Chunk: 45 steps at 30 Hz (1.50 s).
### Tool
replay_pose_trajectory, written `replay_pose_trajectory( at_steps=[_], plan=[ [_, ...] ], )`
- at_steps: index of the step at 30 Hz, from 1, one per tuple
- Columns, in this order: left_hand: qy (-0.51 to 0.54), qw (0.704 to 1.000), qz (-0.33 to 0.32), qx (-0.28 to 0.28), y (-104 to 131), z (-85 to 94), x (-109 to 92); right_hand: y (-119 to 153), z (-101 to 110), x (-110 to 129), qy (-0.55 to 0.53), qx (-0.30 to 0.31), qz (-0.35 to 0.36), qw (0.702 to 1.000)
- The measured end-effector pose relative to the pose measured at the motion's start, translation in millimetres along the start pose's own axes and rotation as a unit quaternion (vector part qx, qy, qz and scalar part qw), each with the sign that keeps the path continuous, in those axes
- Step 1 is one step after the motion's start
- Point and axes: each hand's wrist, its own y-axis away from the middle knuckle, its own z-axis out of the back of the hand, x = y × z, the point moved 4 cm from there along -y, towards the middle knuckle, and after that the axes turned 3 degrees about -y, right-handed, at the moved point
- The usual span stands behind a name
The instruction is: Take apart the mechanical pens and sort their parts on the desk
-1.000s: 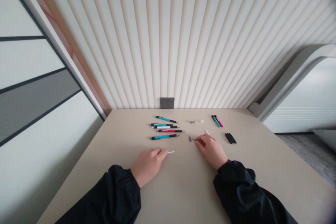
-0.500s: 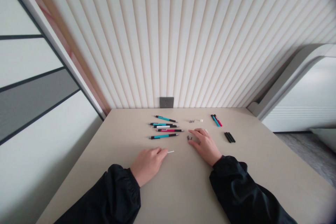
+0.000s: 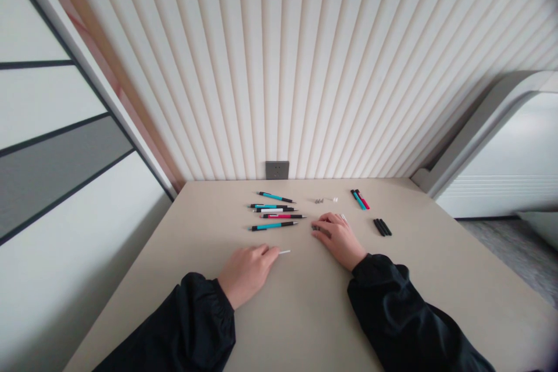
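Observation:
My left hand [image 3: 248, 272] pinches a thin white stick, perhaps a refill tube [image 3: 285, 252], whose tip points right from between thumb and forefinger. My right hand [image 3: 340, 238] rests low on the table, thumb and forefinger closed around small dark grey pieces [image 3: 315, 227]; the fingers partly cover them. To its left lie assembled pens: a blue pen [image 3: 274, 225] nearest, a red pen [image 3: 283, 216], a white pen [image 3: 274, 210] and more blue ones behind. White slim parts [image 3: 343, 218] show just beyond my right knuckles.
Small silvery pieces [image 3: 319, 201] and small clear-white pieces [image 3: 335, 199] lie behind my right hand. Farther right are blue and red barrels [image 3: 360, 199] and several black grips [image 3: 382, 227]. A dark wall socket [image 3: 277, 170] sits above the table's [image 3: 296, 314] back edge.
My right thumb and forefinger have come together over the small grey pieces, which lay between them before. My left hand keeps the white stick in nearly the same place.

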Motion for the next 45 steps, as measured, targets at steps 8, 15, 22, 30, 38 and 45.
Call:
replay_pose_trajectory(
  at_steps=[8,15,22,30,38,45],
  plan=[
    [0.001,1.000,0.000,-0.004,-0.1,-1.4,1.4,4.1,3.9,0.0,-0.012,0.009,0.007,1.000],
    [0.016,1.000,0.000,-0.004,0.7,-3.2,1.4,1.9,1.9,1.0,-0.026,0.027,0.028,0.999],
    [0.014,1.000,-0.003,0.000,0.4,-1.6,1.0,-1.3,2.2,3.9,-0.040,0.040,0.030,0.998],
    [0.011,1.000,-0.005,-0.013,0.8,-2.9,2.5,0.0,-0.5,0.6,-0.077,0.012,0.027,0.997],
    [0.003,1.000,-0.009,-0.009,0.9,-2.1,2.3,3.4,2.2,-2.4,-0.095,0.003,0.012,0.995],
    [0.008,1.000,-0.010,-0.007,0.6,-3.8,3.1,1.5,4.5,-3.2,-0.097,0.004,0.004,0.995]
  ],
)
